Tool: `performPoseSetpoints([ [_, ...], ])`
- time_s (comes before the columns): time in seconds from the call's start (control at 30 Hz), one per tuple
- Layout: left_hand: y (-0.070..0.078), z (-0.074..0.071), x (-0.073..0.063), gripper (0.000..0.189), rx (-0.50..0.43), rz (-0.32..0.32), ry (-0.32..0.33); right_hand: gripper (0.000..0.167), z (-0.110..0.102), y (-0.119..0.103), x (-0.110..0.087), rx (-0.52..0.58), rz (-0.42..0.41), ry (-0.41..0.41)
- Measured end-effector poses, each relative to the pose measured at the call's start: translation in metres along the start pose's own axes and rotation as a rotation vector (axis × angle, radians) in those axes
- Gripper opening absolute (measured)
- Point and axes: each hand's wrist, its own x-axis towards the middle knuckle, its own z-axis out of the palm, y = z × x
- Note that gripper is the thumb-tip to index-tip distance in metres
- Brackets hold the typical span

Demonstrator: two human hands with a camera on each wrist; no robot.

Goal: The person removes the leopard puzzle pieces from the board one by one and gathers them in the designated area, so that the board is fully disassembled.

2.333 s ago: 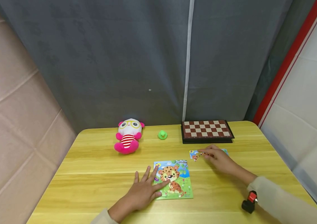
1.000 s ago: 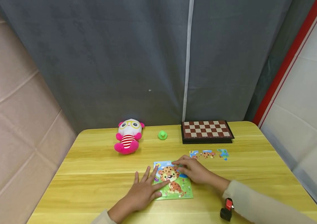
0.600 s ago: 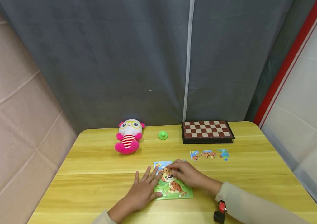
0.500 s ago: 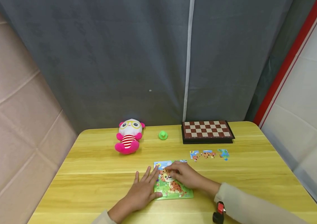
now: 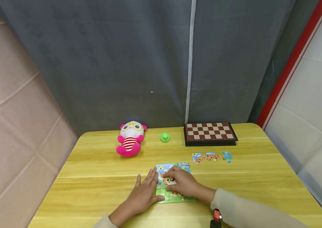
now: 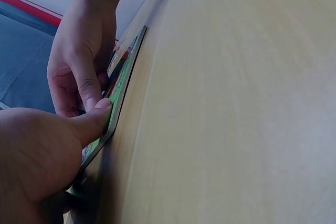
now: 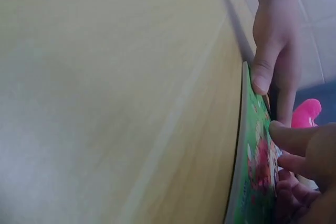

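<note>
A jigsaw puzzle (image 5: pixel 175 198) with a cartoon leopard on green grass lies flat on the table. My left hand (image 5: pixel 142 193) rests along its left side, fingers extended and thumb pressing the lower left edge; the left wrist view shows that left thumb (image 6: pixel 100 114) on the board. My right hand (image 5: pixel 185 183) reaches over the puzzle from the right, index finger and thumb spaced apart over the leopard's face, fingertips right at the surface. It covers part of the leopard's body. Three loose puzzle pieces (image 5: pixel 197 157) lie in a row beyond the puzzle to the right.
A pink and white plush toy (image 5: pixel 131 139) lies at the back left of the wooden table (image 5: pixel 98 177). Beside it sits a small green toy duck (image 5: pixel 165 137). A brown and white checkered board (image 5: pixel 210 131) stands at the back right, near the grey curtain (image 5: pixel 121 63).
My right hand has left the loose pieces and come over the puzzle, then slid left and nearer across the leopard. My left hand's fingers have drawn together toward the board's edge.
</note>
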Motion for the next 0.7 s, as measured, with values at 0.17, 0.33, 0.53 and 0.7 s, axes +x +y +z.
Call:
performPoseSetpoints([
  [0.17, 0.000, 0.000, 0.000, 0.099, 0.009, 0.000, -0.003, 0.047, 0.006, -0.004, 0.001, -0.066, 0.055, 0.028],
  [0.33, 0.000, -0.001, 0.000, 0.099, 0.013, 0.001, -0.004, 0.043, 0.006, -0.012, 0.002, -0.064, 0.097, 0.038],
  [0.53, 0.001, -0.001, 0.000, 0.099, 0.015, 0.006, -0.002, 0.041, 0.004, -0.021, 0.003, -0.053, 0.134, 0.035],
  [0.7, 0.001, -0.002, -0.001, 0.098, 0.009, 0.017, 0.006, 0.040, 0.002, -0.024, 0.004, -0.041, 0.129, 0.026],
])
